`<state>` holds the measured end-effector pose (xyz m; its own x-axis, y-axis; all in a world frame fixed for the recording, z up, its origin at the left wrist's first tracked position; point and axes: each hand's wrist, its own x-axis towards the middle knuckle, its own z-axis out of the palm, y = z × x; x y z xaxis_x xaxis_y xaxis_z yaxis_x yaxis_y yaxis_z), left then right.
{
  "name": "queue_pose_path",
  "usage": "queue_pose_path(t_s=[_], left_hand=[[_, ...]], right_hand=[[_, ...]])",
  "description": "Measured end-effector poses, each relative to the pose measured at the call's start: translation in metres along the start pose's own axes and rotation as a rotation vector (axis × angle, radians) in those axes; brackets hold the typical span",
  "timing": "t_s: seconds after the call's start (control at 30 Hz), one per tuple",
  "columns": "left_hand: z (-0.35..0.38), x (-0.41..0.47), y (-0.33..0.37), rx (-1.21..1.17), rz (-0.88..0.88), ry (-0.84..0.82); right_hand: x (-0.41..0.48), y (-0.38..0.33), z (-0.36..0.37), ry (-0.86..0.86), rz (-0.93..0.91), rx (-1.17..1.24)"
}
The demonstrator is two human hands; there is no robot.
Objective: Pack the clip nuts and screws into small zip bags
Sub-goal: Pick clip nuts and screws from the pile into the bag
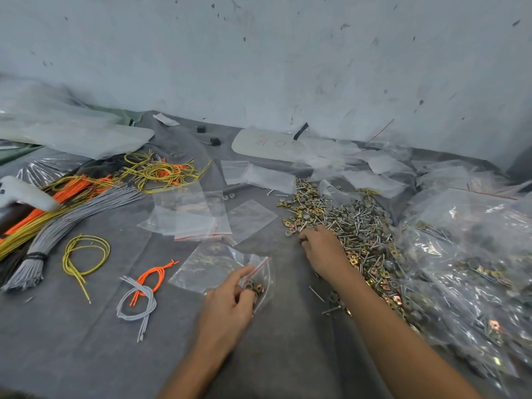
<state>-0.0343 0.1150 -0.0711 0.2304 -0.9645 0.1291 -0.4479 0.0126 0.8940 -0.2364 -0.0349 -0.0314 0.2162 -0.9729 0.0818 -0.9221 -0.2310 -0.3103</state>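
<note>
Wire bundles (72, 203): orange, yellow and grey, lying at nine o'clock in the view, apart from the packing.
Spare bags (198, 220): flat, clear and empty, at eleven o'clock from the left hand.
Left hand (227, 300): at six o'clock; fingers curled, pinching the mouth of the zip bag (263, 272) and propping it open.
Bag contents: a few brass clip nuts (257, 287) sit in the lower corner, just beside the fingertips.
Right hand (319, 249): at two o'clock from the left hand, palm down, fingers bent into the near edge of the hardware pile (354, 223).
Right grip: I cannot tell whether it has anything, since the fingertips are buried among the pieces.
Filled bags (475, 269): heaped at three o'clock, past the pile.
Risk, spill: the pinch covers only one side of the mouth, so a tilt of the bag could tip the nuts onto the cloth (115, 355).
Risk, count: nuts, screws and what look like washers lie mixed, so a blind grab may bring the wrong mix.
Risk, puncture: screw points could pierce the thin plastic.
Hard to make out: whether the flat plastic at ten o'clock from the left hand belongs to the held bag or is a separate one.
Cut off: the filled bags run out of the right edge.
</note>
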Motion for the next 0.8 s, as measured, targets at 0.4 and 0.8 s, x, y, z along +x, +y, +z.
queue_pose_path(t_s=[0.4,0.8], left_hand=[[-0.001,0.000,0.002,0.014,-0.015,-0.002],[-0.001,0.001,0.002,0.024,-0.008,0.004]], right_hand=[[-0.023,0.000,-0.013,0.164,0.038,0.050],[-0.070,-0.024,-0.003,0.032,0.277,1.193]])
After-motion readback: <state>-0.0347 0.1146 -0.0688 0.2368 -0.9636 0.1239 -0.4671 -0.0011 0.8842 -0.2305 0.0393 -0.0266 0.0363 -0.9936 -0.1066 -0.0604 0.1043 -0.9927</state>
